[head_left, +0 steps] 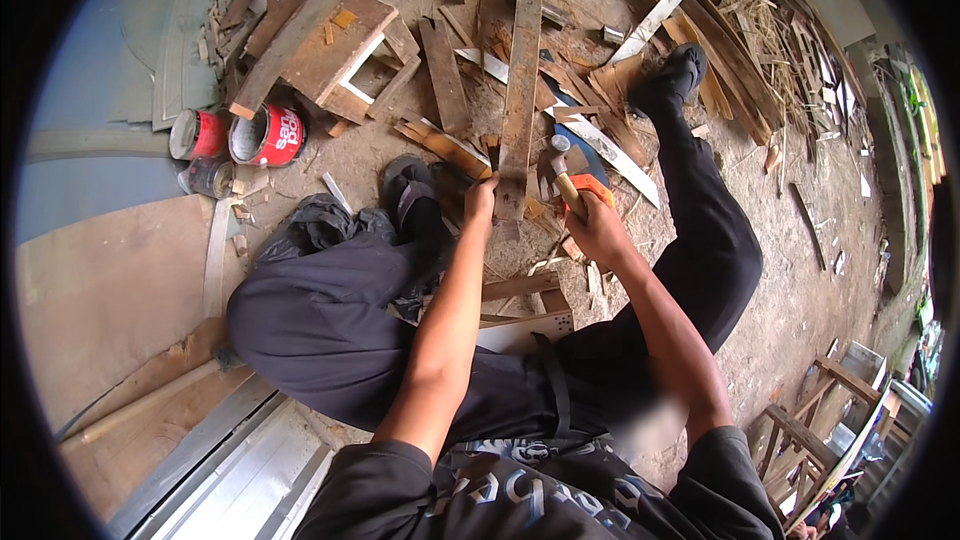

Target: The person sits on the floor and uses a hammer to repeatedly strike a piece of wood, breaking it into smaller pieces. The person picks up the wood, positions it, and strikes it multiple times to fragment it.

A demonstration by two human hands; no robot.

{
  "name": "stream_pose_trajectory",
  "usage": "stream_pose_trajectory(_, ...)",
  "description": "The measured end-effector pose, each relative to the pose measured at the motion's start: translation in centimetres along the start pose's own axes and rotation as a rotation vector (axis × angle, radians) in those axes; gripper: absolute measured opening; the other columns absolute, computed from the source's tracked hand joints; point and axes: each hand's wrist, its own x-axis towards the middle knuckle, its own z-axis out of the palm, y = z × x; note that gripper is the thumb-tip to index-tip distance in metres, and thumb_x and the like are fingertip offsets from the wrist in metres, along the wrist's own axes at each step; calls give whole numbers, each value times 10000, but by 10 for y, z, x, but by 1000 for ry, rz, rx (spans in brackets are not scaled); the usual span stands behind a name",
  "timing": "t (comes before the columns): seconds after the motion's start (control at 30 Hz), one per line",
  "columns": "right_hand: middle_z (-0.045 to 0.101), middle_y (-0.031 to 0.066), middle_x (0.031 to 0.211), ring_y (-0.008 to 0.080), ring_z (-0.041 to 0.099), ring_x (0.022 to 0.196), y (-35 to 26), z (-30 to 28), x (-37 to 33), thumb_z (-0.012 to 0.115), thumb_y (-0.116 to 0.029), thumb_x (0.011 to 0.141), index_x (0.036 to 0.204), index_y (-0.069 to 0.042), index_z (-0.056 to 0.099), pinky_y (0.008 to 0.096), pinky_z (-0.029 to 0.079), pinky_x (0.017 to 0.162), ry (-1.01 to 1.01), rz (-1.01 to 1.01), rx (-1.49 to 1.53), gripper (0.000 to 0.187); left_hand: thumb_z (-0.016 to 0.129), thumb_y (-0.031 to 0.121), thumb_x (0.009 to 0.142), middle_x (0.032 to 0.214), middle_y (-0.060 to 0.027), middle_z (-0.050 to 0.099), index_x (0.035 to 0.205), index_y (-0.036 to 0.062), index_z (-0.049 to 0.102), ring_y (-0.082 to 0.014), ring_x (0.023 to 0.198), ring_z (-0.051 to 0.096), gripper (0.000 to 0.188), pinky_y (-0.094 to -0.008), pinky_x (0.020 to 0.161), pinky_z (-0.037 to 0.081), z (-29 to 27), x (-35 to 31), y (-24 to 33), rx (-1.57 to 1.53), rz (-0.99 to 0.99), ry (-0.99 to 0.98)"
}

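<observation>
A long, worn wooden plank (522, 70) runs away from me between my legs. At its near end my left hand (481, 204) is closed on its left edge; the fingertips are partly hidden. Just right of the plank, my right hand (598, 227) grips the wooden handle of a hammer (562, 162), whose metal head is up and apart from the plank. Behind the hammer lies an orange object (592, 186), partly covered by my right hand. A short yellowish-brown wood piece (445, 148) lies left of the plank, near my left hand.
Two red cans (270, 136) stand on the left, beside a wooden box-like piece (340, 55). Scrap boards and splinters (740, 60) are heaped at the far right. A black plastic bag (325, 224) lies by my left leg. A wooden frame (815, 435) stands at the near right.
</observation>
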Motion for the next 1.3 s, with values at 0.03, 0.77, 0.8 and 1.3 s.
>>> stream_pose_trajectory(0.03,674,319,924,492,656,915,5,-1,-3,598,-195,885,1131,56,579,527,515,817,-13,26,2,351,641,379,952,1098,-120,722,1159,-39,686,-247,1040,651,469,-358,902,457,6,-6,6,16,-39,-58)
stream_pose_trajectory(0.77,687,258,940,451,672,930,-48,-22,65,600,-250,950,1175,8,549,527,534,806,-501,-161,-541,347,411,500,1060,926,-40,694,1115,70,651,-174,779,638,496,-392,703,506,-20,-13,-13,-285,-253,71)
stream_pose_trajectory(0.8,687,257,944,450,673,930,-40,-25,62,600,-256,952,1178,8,549,525,539,803,-510,-149,-548,351,416,486,1060,925,-41,695,1115,68,652,-171,762,636,484,-374,671,504,-18,-12,-4,-269,-232,69)
stream_pose_trajectory(1.3,733,123,980,300,740,900,4,-35,59,576,-493,975,1293,-198,577,419,602,741,-500,10,-841,434,775,553,801,1431,-262,460,1436,-16,384,-396,1337,463,938,-549,1093,382,135,72,110,662,692,39)
